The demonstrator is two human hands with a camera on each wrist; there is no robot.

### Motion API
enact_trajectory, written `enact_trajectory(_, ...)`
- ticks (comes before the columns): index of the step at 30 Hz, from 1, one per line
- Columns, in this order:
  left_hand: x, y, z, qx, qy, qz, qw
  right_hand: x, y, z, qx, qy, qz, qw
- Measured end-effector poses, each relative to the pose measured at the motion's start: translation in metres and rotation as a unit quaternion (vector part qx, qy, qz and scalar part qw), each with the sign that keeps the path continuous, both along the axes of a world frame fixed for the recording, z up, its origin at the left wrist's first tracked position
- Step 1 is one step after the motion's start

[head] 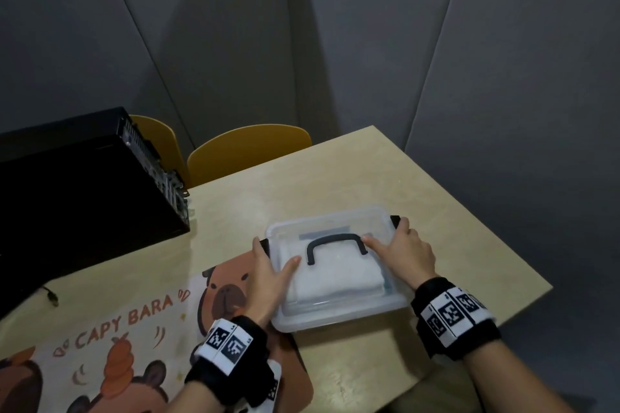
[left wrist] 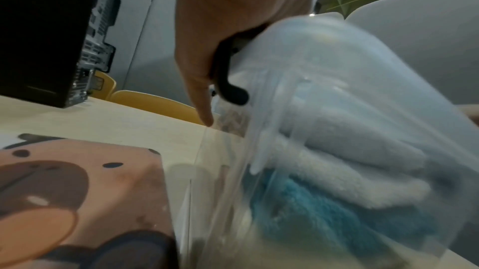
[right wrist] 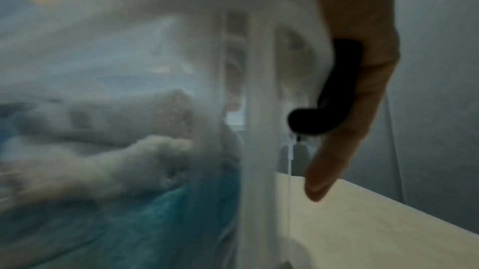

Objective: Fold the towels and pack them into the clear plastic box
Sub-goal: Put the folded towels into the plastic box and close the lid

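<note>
- Box (head: 335, 308) sitting lower centre of the head view, on the table (head: 436, 211), left edge overlapping the capybara mat (head: 134, 329).
- Lid (head: 339, 228) already on, black carry handle (head: 335, 243) lying flat across the top.
- Towels packed inside: white towel (left wrist: 350, 160) on top, blue towel (left wrist: 324, 212) underneath, both showing through the clear wall in the wrist views.
- Left hand (head: 265, 275) wrapped over the left end: thumb flat on the lid, other fingers curled round the black left latch (left wrist: 230, 87).
- Right hand (head: 404, 251) mirroring that at the right end: thumb on the lid near the handle, fingers hooked over the right latch (right wrist: 334, 93).
- Looks like the latching step, so pretty much the last bit of the job.
- To do it well: press down with both thumbs first so the lid seats all round, then squeeze each latch inward toward the box wall till it clicks.
- Better done both sides together, otherwise one end of the lid could pop up.
- Worth checking no towel fluff is caught under the rim; can't tell from these shots, right wrist view too blurry.
- Black PC case (head: 67, 194) at the left and yellow chairs (head: 248, 147) behind the table, both well out of the way.
</note>
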State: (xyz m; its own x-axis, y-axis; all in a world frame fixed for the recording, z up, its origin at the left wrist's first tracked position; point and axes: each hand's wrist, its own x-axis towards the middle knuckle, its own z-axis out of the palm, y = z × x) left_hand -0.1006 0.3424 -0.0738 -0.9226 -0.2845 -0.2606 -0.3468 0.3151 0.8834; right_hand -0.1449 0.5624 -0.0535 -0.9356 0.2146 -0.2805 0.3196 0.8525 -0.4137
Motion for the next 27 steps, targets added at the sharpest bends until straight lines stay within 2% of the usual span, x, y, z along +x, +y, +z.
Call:
enact_trajectory(6, -0.003, 0.017, 0.000, -0.144, -0.029, -0.032, 0.989, -0.011, -0.010, 0.000, 0.064, 0.008, 0.009, 0.998)
enact_trajectory(14, -0.011, 0.031, 0.014, -0.250, -0.026, -0.045, 0.967, -0.039, -0.018, -0.007, 0.105, 0.075, 0.043, 0.991)
enact_trajectory(22, -0.022, 0.030, 0.006, -0.301, 0.007, -0.065, 0.951, -0.058, -0.020, -0.004, 0.099, 0.078, 0.100, 0.987)
enact_trajectory(27, -0.015, 0.027, 0.008, -0.288, 0.013, -0.080, 0.954, -0.055, -0.018, -0.001, 0.093, 0.066, 0.124, 0.986)
